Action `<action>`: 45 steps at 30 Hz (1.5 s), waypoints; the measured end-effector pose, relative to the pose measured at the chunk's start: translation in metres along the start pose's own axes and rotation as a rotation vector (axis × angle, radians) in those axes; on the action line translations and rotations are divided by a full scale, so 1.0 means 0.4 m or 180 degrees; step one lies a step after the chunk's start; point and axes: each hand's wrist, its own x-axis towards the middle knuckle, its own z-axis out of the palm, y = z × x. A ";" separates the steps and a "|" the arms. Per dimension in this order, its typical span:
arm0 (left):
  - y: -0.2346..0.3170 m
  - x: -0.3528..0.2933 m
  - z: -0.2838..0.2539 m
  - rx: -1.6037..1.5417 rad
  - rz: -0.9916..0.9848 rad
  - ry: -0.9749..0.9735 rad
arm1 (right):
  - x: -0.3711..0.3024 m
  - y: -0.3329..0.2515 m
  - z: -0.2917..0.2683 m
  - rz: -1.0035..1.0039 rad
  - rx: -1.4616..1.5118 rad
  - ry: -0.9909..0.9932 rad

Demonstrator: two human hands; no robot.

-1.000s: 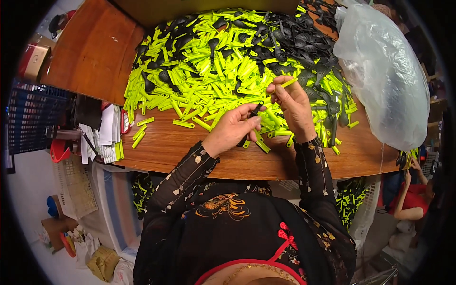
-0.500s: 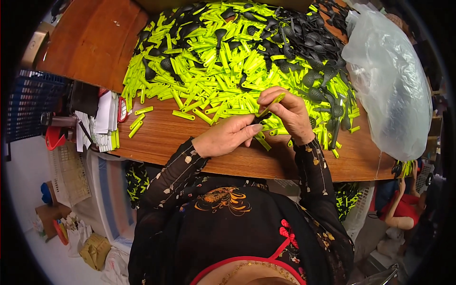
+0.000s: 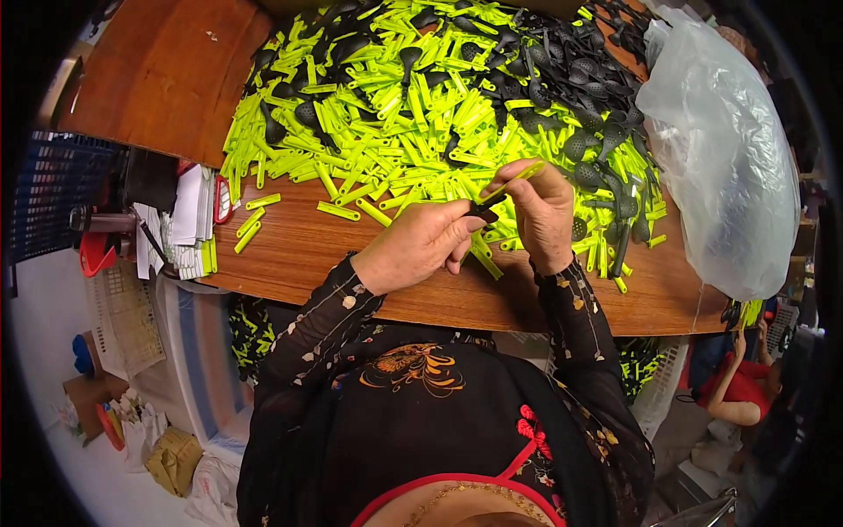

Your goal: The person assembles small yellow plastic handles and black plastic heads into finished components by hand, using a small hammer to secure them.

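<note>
- Yellow strip (image 3: pixel 512 182), thin and slanted, pinched at centre frame just above the near edge of the wooden table (image 3: pixel 290 246); lower end meeting a small black piece (image 3: pixel 482 209).
- Right hand (image 3: pixel 543 211) closed around the strip, fingertips curled on its upper half.
- Left hand (image 3: pixel 420 246) closed too, thumb and forefinger nipping the black piece where it joins the strip; other fingers folded under.
- Heap of yellow strips (image 3: pixel 395 105) filling the upper middle of the frame, mixed with black slotted spoon heads (image 3: pixel 580 97) toward the upper right.
- Clear plastic bag (image 3: pixel 720 158) bulging at right, resting against the heap.
- Papers and red-handled scissors (image 3: pixel 219 198) at left edge of table; blue crate (image 3: pixel 48 193) further left.
- Risks, as a judgement: thin strip likely to bend or snap if pushed at an angle; small black piece prone to slipping from a light pinch and vanishing into the heap; loose strips near the table edge easily swept off by a sleeve.
</note>
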 end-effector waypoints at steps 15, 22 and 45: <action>-0.002 -0.008 -0.007 0.0252 0.0121 0.0149 | 0.006 -0.005 0.002 0.0230 -0.0146 -0.0100; -0.019 -0.010 0.057 0.0444 0.0304 0.1156 | 0.014 -0.001 -0.003 0.0359 -0.0361 -0.0330; -0.101 -0.036 0.012 -0.0908 -0.0447 0.0688 | 0.006 0.050 0.054 0.0861 -0.0308 0.0225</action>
